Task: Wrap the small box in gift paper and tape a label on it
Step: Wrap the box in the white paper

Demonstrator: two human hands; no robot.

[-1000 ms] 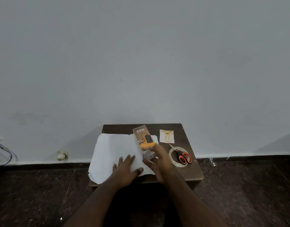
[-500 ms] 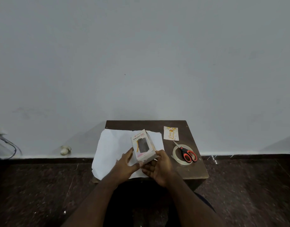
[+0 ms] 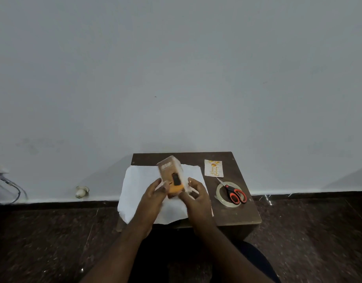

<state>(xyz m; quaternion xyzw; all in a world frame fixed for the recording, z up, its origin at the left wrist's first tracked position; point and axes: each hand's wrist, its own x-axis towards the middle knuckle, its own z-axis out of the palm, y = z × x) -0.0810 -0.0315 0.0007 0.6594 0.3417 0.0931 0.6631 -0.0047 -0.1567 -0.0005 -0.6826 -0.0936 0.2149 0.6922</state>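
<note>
The box has turned brown face up, blurred; left hand and right hand grip its near end.

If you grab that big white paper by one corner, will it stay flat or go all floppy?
Probably floppy: the white paper looks thin, and its near edge already droops over the edge of the table. It likely weighs very little, so a push might slide it. Its ragged edge hints that it tears easily.
</note>
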